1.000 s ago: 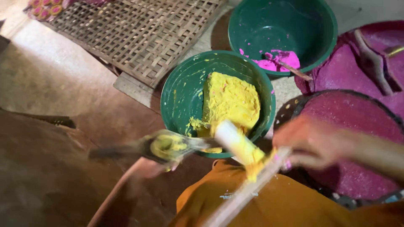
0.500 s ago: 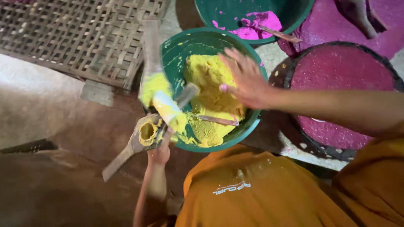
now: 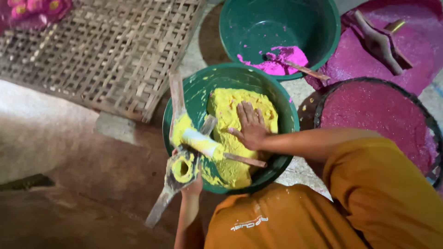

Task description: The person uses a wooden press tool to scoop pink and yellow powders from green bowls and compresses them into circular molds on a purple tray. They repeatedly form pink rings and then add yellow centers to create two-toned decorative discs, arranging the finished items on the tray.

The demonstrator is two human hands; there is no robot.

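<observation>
A green bowl [image 3: 287,115] in front of me holds a big lump of yellow paste [image 3: 228,103]. My right hand [image 3: 251,127] lies flat on that lump, fingers spread. My left hand [image 3: 194,186] grips a wooden hinged mould [image 3: 181,168] at the bowl's near-left rim. The mould is smeared with yellow paste, and a paste-coated cylinder [image 3: 200,142] sticks out of it over the bowl. A thin wooden stick [image 3: 245,160] rests in the paste just below my right hand.
A second green bowl [image 3: 325,27] behind holds pink paste [image 3: 281,60] and a stick. Round trays of magenta powder [image 3: 378,115] sit at the right, with a wooden mould [image 3: 378,39] on the far one. A woven bamboo mat [image 3: 101,50] lies at the left.
My right hand swung from the right side over to the bowl and now presses on the yellow paste. The left hand keeps hold of the mould by the bowl's rim.
</observation>
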